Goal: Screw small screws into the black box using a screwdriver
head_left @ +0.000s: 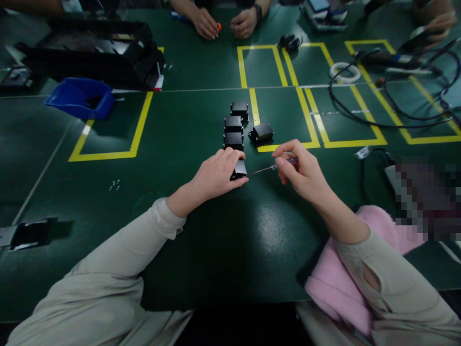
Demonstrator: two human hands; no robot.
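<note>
My left hand is closed around a small black box on the green table, thumb along its near edge and fingers over its top. In my right hand is a screwdriver with a thin shaft, held in a pinch. Its tip reaches the right side of the held box, by my left thumb; the exact contact point is too small to make out. Beyond my left hand, similar black boxes stand in a column. One more black box sits tilted to their right.
Several small screws lie at left. A blue bin and black trays stand at far left. Across the table are another person's hands. Black cables spread at right, and pink cloth lies under my right forearm.
</note>
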